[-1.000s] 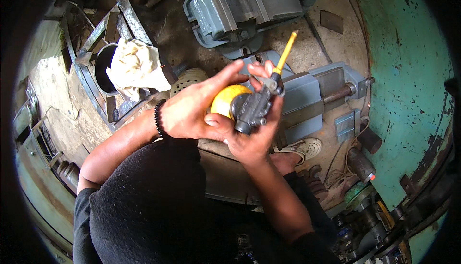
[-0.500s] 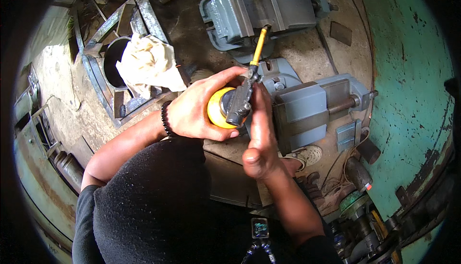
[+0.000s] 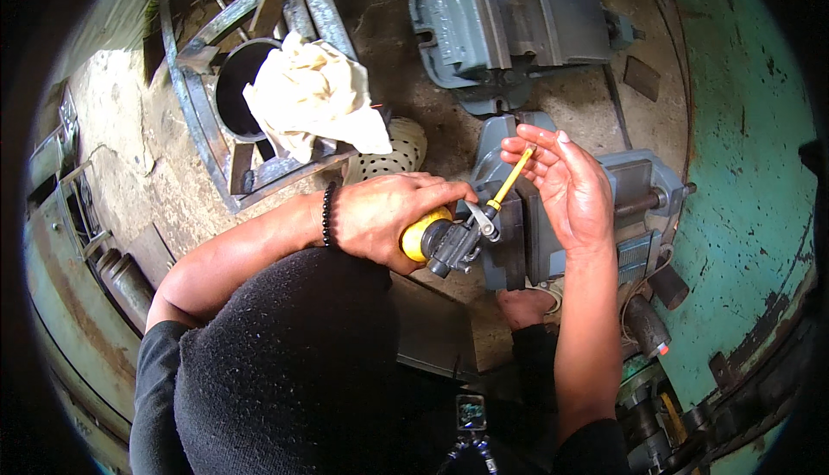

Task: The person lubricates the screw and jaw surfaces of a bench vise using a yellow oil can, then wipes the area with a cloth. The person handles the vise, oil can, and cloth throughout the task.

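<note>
My left hand (image 3: 376, 213), with a dark bead bracelet at its wrist, is closed round a pump oil can (image 3: 420, 231). The can has a yellow body, a black pump head with a metal lever and a slim yellow spout pointing up to the right. Palm up, my right hand (image 3: 570, 190) is open, its fingers loosely curled by the spout's tip. Whether the tip touches them I cannot tell. Beneath the hands lies a blue-grey machine vise (image 3: 540, 237), partly covered by my right hand and the can.
A second blue-grey vise (image 3: 466, 30) sits on the floor beyond. At far left, a crumpled cream cloth (image 3: 311, 99) lies over a welded metal frame (image 3: 203, 142). A perforated clog (image 3: 401, 145) is near my left hand. Green painted metal (image 3: 734, 129) bounds the right side.
My right hand has moved up and right from beside the pump head, turning palm up at the spout's tip. The oil can has shifted slightly right and down with my left hand.
</note>
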